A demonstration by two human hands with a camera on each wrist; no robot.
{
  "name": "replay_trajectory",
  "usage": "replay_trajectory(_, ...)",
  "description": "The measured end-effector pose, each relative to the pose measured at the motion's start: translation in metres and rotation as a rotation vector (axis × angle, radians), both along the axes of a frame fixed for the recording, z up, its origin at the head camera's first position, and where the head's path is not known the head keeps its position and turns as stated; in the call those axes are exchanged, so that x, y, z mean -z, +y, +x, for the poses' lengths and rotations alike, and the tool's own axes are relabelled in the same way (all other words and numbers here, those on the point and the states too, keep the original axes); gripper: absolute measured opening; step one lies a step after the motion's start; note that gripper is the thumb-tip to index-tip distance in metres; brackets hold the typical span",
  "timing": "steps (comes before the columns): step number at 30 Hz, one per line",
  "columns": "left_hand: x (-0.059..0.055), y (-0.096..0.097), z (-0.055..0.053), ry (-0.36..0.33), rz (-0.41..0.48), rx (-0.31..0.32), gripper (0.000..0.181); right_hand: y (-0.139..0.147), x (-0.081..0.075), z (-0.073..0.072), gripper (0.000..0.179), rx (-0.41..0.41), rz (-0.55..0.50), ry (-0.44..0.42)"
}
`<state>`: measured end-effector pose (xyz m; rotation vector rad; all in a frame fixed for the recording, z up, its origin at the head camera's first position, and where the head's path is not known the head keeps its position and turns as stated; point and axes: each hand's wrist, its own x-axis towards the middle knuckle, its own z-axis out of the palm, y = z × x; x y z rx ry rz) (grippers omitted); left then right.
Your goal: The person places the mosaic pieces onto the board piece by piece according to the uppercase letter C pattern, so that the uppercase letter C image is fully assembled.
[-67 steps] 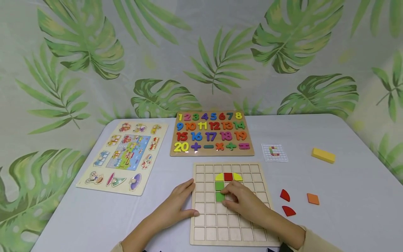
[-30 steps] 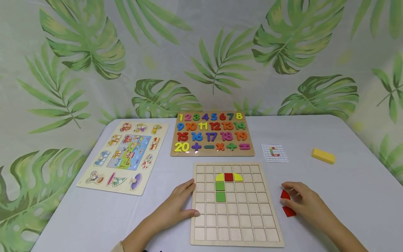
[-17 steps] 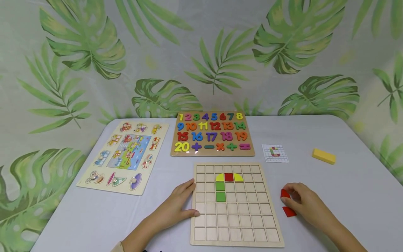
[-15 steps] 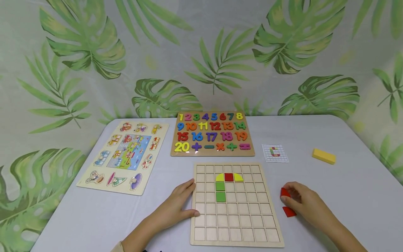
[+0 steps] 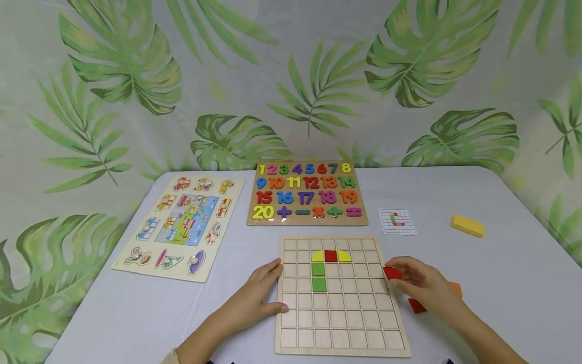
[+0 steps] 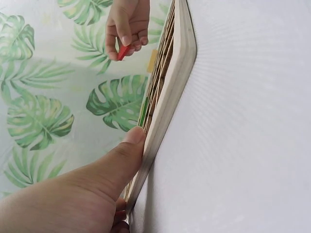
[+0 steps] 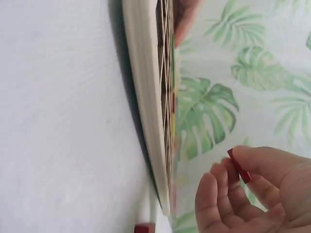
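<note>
My right hand [image 5: 425, 283] pinches a red quarter-circle tile [image 5: 393, 273] between thumb and fingers, at the right edge of the gridded wooden board [image 5: 336, 318]. The right wrist view shows this tile [image 7: 239, 167] gripped edge-on and raised. My left hand [image 5: 254, 290] rests along the board's left edge, thumb tip on its rim and fingers extended. On the board, a red square [image 5: 331, 256] lies between two yellow quarter-circles [image 5: 344, 257], with two green squares [image 5: 319, 284] in a column below the left one.
A second red quarter-circle [image 5: 417, 306] and an orange tile [image 5: 456, 288], partly hidden by my right hand, lie right of the board. Behind are a pattern card [image 5: 397, 221], a yellow block [image 5: 467, 225] and a number board [image 5: 306, 221]. A vehicle puzzle [image 5: 182, 273] lies left.
My right hand left the green tile on the board, reached the red quarter-circles, picked up the upper one and carried it left to the board's edge. The left hand stays put.
</note>
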<state>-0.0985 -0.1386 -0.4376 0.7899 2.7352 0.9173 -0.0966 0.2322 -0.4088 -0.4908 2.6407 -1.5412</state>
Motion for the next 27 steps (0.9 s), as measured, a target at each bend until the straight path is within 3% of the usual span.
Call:
replay_trajectory(9,0.002,-0.001,-0.001,0.014,-0.004,0.005,0.087,-0.034,-0.008,-0.006,0.03,-0.209,-0.305,-0.237)
replay_trajectory(20,0.001,0.0,-0.001,0.012,-0.009,0.002,0.087,-0.064,0.001,-0.011,0.028,-0.307,-0.298,-0.256)
replay_trajectory(27,0.0,0.0,0.0,0.005,-0.005,-0.002,0.086,-0.083,-0.002,-0.007,0.025,-0.341,-0.293,-0.312)
